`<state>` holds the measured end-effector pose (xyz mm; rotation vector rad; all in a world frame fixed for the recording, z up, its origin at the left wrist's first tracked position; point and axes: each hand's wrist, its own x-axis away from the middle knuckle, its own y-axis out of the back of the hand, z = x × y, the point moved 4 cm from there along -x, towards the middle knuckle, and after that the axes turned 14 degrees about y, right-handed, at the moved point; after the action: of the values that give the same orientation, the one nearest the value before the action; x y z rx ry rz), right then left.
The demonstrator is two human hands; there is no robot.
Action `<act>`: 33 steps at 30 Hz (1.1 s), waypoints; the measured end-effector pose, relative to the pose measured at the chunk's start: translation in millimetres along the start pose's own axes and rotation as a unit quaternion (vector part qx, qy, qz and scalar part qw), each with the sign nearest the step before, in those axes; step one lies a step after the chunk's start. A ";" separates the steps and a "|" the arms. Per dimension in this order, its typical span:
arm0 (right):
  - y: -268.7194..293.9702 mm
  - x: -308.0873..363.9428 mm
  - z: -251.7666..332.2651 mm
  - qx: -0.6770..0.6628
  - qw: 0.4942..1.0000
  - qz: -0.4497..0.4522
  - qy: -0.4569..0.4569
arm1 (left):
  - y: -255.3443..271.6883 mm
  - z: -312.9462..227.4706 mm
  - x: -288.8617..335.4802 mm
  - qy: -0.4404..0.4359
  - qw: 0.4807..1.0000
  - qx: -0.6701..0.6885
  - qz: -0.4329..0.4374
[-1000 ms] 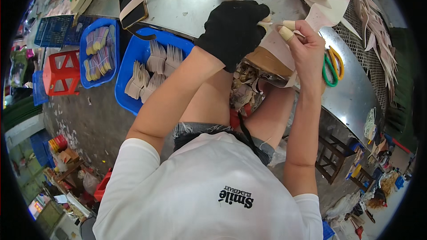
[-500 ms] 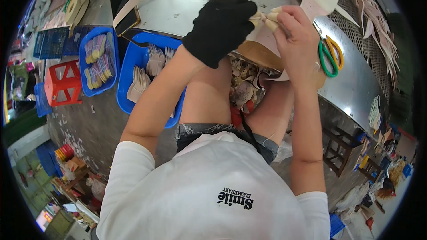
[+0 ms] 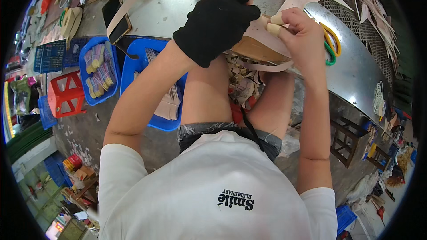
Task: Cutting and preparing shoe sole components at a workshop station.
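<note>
Black-gloved at left hand (image 3: 218,24), cot-tipped at right hand (image 3: 301,35); curled by pale sheet (image 3: 263,36), left of scissors (image 3: 339,46); can't tell closure or contents.

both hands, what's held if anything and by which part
The right hand seems to pinch a pale sheet at an edge, between covered fingertips; for the left hand, the black glove hides any hold.

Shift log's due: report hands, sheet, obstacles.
Left hand gloved, grip hidden. Right hand at pale sheet, hold unclear. Sheet over brown board. Scissors beside right hand.
</note>
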<state>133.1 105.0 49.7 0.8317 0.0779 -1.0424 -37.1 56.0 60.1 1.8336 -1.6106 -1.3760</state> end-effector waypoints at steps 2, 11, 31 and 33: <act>-13.0 4.4 3.9 0.051 0.998 -0.009 0.028 | -2.9 -2.0 0.8 -0.006 0.997 -0.072 0.020; 1.8 17.6 16.7 0.215 0.974 0.065 0.039 | -17.7 -5.8 -12.9 -0.047 0.990 -0.130 0.029; 67.3 49.2 -31.9 0.052 0.990 0.087 0.099 | -43.5 -54.7 -12.0 -0.063 0.993 -0.089 0.036; 64.5 50.7 -32.8 0.034 0.992 0.082 0.092 | -49.2 -57.5 -14.0 -0.054 0.994 -0.090 0.036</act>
<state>221.1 104.1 41.7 0.9782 0.1291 -0.8158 39.2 64.4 55.7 1.6095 -1.5309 -1.5562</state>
